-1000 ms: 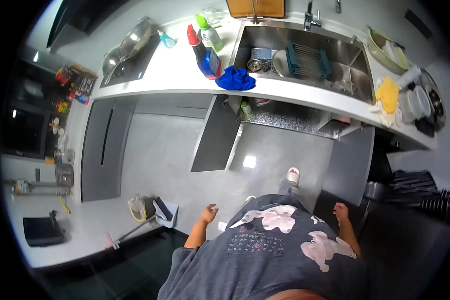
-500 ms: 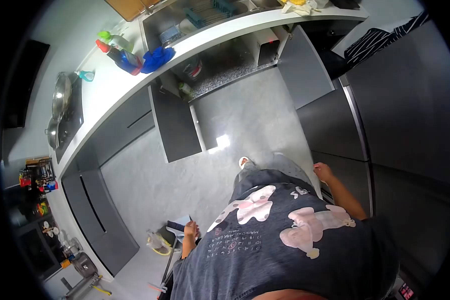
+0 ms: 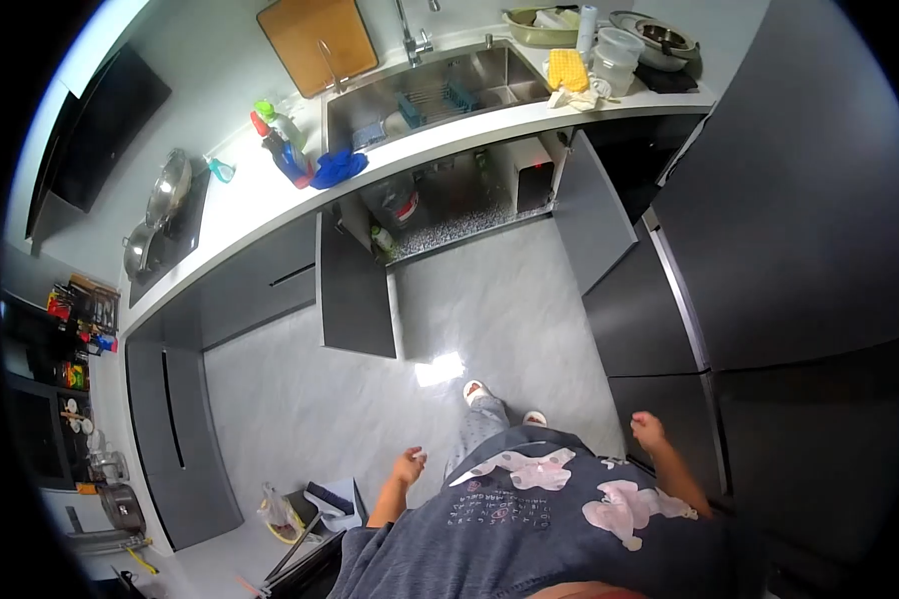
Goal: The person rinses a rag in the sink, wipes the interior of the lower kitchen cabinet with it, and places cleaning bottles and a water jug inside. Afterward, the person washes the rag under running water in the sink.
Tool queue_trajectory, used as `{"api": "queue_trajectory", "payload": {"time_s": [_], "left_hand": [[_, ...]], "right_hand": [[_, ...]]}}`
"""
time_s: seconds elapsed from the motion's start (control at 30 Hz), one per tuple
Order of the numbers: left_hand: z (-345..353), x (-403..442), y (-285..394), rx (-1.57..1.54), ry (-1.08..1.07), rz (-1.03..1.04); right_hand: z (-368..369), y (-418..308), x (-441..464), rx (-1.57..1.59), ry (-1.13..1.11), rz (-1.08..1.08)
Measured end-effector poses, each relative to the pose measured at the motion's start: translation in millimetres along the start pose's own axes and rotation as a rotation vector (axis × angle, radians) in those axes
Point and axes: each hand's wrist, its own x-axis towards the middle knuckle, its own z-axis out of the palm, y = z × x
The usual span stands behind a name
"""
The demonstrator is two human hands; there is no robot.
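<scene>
My left hand [image 3: 408,466] hangs beside my body over the grey floor, its fingers loosely bent and a little apart, with nothing in it. On the other side, my right hand [image 3: 648,430] is loosely curled near the dark cabinet fronts, and I see nothing in it. Ahead of me, the cupboard under the sink [image 3: 320,130] stands open, with its left door [image 3: 355,285] and right door [image 3: 591,215] swung outward. Inside are a clear container with a red label [image 3: 406,207], a small bottle [image 3: 382,238] and a white box-like unit [image 3: 525,165].
On the counter stand spray bottles [image 3: 286,160], a blue cloth [image 3: 339,169], a yellow sponge cloth [image 3: 568,71] and plastic tubs [image 3: 617,60]. Pans [image 3: 168,190] sit on the hob at left. A dustpan [image 3: 338,504] and a bag [image 3: 280,514] are on the floor. Tall dark panels [image 3: 809,220] rise at right.
My view has tilted up, showing more of the sink and counter. I have stepped forward, with both sandalled feet now showing. My left hand has swung out from my body.
</scene>
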Motion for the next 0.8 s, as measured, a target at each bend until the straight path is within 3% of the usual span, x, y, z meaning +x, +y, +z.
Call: {"api": "queue_trajectory", "payload": {"time_s": [0.07,0.17,0.27,0.4,0.67,0.77,0.8], "left_hand": [[13,-6,-4,0.011,0.013,0.005],[20,-10,-23,0.013,0.020,-0.040],[22,-18,-38,-0.014,0.056,-0.143],[19,-3,-66,0.082,0.134,-0.131],[-14,-3,-30,0.125,0.081,-0.124],[-39,21,-21,0.070,0.111,-0.108],[-52,29,-13,0.031,0.134,-0.096]], "right_hand": [[-12,22,-35,-0.116,-0.026,0.201],[-25,79,-83,-0.436,-0.273,0.279],[-32,117,-112,-0.445,-0.360,0.350],[-41,134,-110,-0.375,-0.350,0.424],[22,69,13,0.123,-0.146,0.221],[26,-16,63,-0.045,-0.127,-0.062],[30,-61,71,-0.059,-0.112,0.001]]}}
